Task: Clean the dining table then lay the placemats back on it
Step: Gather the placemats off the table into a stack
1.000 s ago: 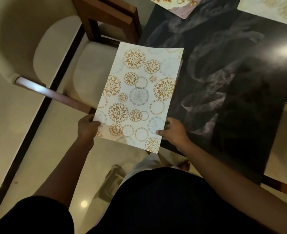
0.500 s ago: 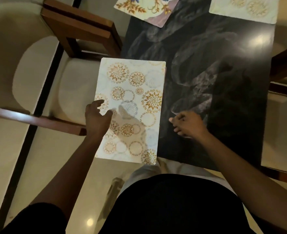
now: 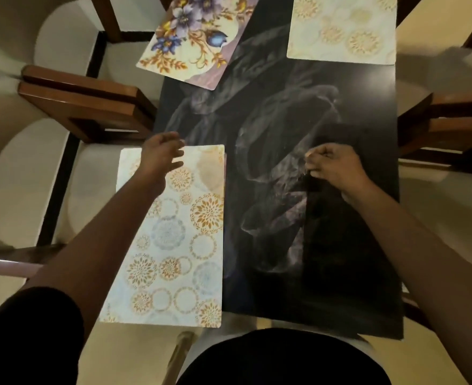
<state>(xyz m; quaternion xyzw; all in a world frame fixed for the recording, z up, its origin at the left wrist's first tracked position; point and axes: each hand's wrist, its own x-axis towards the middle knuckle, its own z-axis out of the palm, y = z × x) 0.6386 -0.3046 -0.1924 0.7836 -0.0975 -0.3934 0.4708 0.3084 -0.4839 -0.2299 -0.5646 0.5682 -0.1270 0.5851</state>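
Observation:
A pale placemat (image 3: 173, 245) with gold and blue circle patterns lies flat along the near left side of the dark, smoke-patterned dining table (image 3: 271, 134). Its left part seems to reach past the table's left edge. My left hand (image 3: 161, 155) hovers at or rests on the mat's far end with relaxed fingers. My right hand (image 3: 336, 166) sits over the bare dark tabletop to the right, fingers curled, with nothing visible in it. A floral placemat (image 3: 198, 37) lies askew at the far left. Another pale patterned placemat (image 3: 343, 29) lies at the far right.
Wooden chairs with cream seats stand close on the left (image 3: 84, 107) and the right (image 3: 448, 129). A dark shadow patch covers the table's near right part. My body is against the near table edge.
Both hands let go of the circle-patterned placemat after laying it flat. My left hand slid along it to its far end. My right hand moved right onto the bare tabletop.

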